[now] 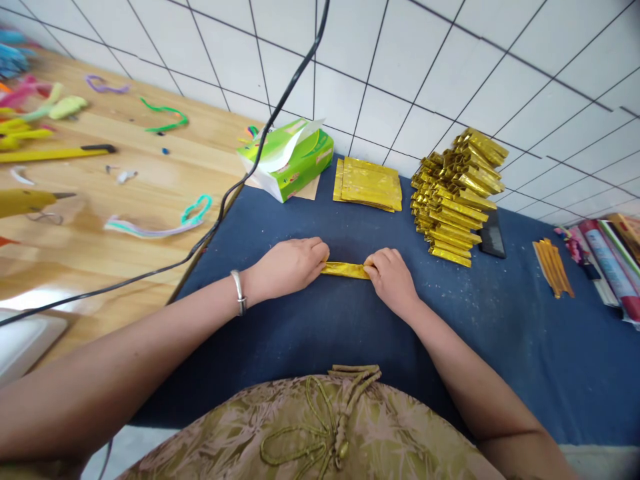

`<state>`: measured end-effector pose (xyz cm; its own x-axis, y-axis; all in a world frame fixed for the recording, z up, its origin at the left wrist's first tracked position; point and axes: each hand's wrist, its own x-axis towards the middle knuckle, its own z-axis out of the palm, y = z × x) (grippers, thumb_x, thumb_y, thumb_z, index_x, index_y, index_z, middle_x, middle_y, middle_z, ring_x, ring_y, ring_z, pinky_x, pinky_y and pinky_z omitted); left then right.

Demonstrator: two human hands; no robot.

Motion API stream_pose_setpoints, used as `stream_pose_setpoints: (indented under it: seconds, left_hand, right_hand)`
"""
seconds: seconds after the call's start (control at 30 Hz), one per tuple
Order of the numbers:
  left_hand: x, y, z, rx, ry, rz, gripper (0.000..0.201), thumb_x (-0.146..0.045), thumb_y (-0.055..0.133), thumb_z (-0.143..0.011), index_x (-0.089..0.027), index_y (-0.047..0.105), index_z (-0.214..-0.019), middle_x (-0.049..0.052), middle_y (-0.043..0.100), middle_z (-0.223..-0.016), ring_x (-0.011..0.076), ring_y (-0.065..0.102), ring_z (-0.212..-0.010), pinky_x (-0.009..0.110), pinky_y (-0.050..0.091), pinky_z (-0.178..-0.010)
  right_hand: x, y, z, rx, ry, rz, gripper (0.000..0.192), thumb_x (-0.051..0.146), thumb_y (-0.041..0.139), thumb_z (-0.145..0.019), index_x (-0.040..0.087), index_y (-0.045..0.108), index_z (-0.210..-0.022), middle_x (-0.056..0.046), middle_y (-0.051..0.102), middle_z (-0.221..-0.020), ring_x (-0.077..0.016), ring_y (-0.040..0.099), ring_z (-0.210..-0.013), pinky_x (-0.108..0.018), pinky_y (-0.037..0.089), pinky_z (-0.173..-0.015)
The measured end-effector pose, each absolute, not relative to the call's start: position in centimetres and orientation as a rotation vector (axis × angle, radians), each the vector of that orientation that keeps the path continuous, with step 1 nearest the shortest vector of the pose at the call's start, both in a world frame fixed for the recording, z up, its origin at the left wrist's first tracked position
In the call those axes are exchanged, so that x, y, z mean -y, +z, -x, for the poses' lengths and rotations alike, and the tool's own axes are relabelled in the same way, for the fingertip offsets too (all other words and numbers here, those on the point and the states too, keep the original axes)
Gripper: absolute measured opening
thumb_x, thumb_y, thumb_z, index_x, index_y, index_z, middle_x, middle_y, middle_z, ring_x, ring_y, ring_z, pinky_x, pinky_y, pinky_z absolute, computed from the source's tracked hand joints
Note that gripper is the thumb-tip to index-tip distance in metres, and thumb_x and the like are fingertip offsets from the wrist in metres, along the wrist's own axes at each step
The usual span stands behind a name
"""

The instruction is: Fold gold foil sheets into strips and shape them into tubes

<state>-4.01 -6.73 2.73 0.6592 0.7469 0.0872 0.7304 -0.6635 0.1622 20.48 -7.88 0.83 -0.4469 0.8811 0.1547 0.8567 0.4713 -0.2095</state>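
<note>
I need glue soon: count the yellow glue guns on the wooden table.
2. One glue gun at the left edge, nozzle pointing right; another lies above it. Others may be out of frame.

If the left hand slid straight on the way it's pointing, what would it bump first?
Probably the right hand. The left hand points along the folded gold strip that both hands pinch.

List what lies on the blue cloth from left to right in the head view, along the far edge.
Green tissue box → flat stack of gold foil sheets → tall pile of folded gold pieces → black comb → bundle of thin gold sticks.
</note>
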Motion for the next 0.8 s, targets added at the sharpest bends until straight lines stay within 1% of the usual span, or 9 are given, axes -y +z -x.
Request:
stream_pose_setpoints:
  seconds: [0.27,0.43,0.53,0.63,0.73,0.8]
  left_hand:
    - [7.0,2.3,4.1,-1.166,0.238,-2.817,0.015,-0.024,0.037,-0.091,-0.017,0.048,-0.085,0.002,0.054,-0.081,0.0132,0.055,-0.062,0.026,0.041,-0.057]
    - [7.1,1.9,4.6,-1.115,0.295,-2.847,0.014,-0.023,0.037,-0.091,-0.016,0.048,-0.088,0.003,0.056,-0.088,0.0111,0.055,-0.061,0.024,0.041,-0.055]
    - [7.2,2.0,4.8,-1.069,0.377,-2.875,0.014,-0.021,0.036,-0.092,-0.015,0.049,-0.089,0.004,0.057,-0.094,0.0107,0.057,-0.065,0.023,0.044,-0.058]
    - [7.3,2.1,5.0,-1.032,0.493,-2.889,0.013,-0.019,0.036,-0.092,-0.015,0.049,-0.089,0.004,0.058,-0.099,0.0104,0.059,-0.070,0.023,0.046,-0.063]
    - [7.4,2.0,5.2,-1.022,0.590,-2.923,0.013,-0.018,0.037,-0.092,-0.016,0.050,-0.089,0.003,0.059,-0.103,0.0098,0.059,-0.072,0.023,0.047,-0.065]
    - [7.4,1.9,5.2,-1.022,0.618,-2.954,0.014,-0.017,0.038,-0.092,-0.016,0.051,-0.089,0.003,0.060,-0.104,0.0099,0.059,-0.073,0.023,0.047,-0.066]
  right_hand:
    - [8.6,0.7,-20.3,2.590,0.048,1.384,0.013,0.017,0.042,-0.090,0.017,0.055,-0.087,-0.009,0.058,-0.093,-0.0209,0.048,-0.089,-0.035,0.038,-0.080]
    - [9.2,0.3,-20.7,2.557,0.076,1.283,0.015,0.016,0.038,-0.091,0.016,0.053,-0.087,-0.008,0.059,-0.090,-0.0192,0.050,-0.083,-0.035,0.041,-0.079]
    - [9.4,0.2,-21.2,2.498,0.073,1.199,0.012,0.016,0.040,-0.091,0.017,0.051,-0.087,-0.008,0.060,-0.089,-0.0183,0.050,-0.082,-0.035,0.042,-0.079]
    - [9.6,0.5,-21.5,2.438,-0.012,1.125,0.011,0.015,0.043,-0.090,0.016,0.052,-0.095,-0.008,0.060,-0.091,-0.0180,0.051,-0.084,-0.035,0.044,-0.079]
    - [9.9,0.9,-21.7,2.451,-0.106,1.108,0.021,0.014,0.045,-0.089,0.015,0.052,-0.109,-0.009,0.061,-0.096,-0.0187,0.052,-0.088,-0.036,0.044,-0.081]
    - [10.0,1.2,-21.8,2.487,-0.142,1.145,0.027,0.013,0.044,-0.090,0.016,0.053,-0.115,-0.009,0.061,-0.098,-0.0191,0.052,-0.089,-0.036,0.044,-0.080]
